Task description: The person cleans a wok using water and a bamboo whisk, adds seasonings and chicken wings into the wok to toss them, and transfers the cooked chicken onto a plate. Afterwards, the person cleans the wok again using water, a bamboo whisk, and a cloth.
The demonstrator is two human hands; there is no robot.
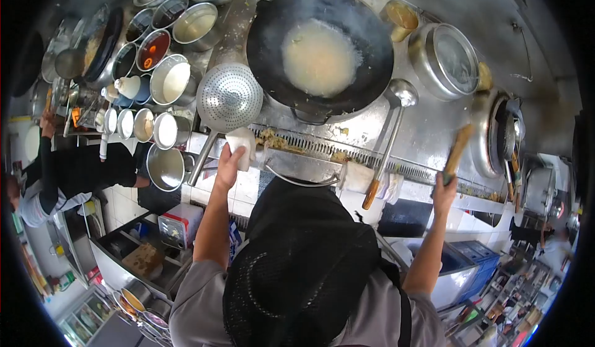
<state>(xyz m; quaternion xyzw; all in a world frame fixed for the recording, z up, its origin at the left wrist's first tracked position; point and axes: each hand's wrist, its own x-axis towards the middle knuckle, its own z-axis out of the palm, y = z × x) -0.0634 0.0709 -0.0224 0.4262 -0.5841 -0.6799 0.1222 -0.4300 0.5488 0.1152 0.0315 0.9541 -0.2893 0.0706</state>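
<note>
Left hand (229, 164) gripping white cloth (243, 146), fingers bent, beside strainer (229, 97) handle. Right hand (444, 192) wrapped round wooden stick (459, 150), slightly blurred, pointing up and away. Between hands, ladle (388, 141) lying across grate (308, 148). Farther, black wok (266, 55), cloudy liquid (322, 58) inside; metal pot (426, 62) to its right.
</note>
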